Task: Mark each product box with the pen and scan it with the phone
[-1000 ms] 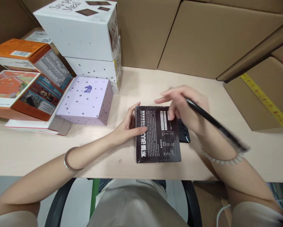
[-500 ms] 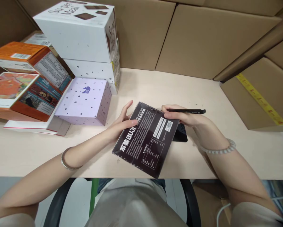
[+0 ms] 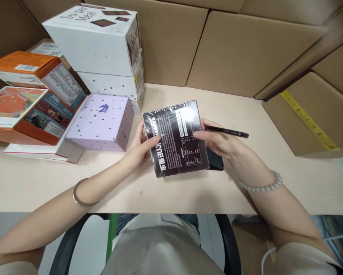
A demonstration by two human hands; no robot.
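Note:
A dark brown shrink-wrapped box with white print is tilted up off the table, held between both hands. My left hand grips its left edge, thumb on the printed face. My right hand pinches the right edge and also holds a black pen that points to the right. A black phone-like object lies on the table under my right hand, partly hidden by the box.
A lilac dotted box sits left of my hands. Behind it stand two stacked white boxes. Orange printed boxes are piled at the far left. Brown cartons line the back and right of the pale table.
The dark box lay flat, was turned slantwise, and is now lifted and tipped upright toward me. My right hand moved from above it to grip its right edge, pen still in hand.

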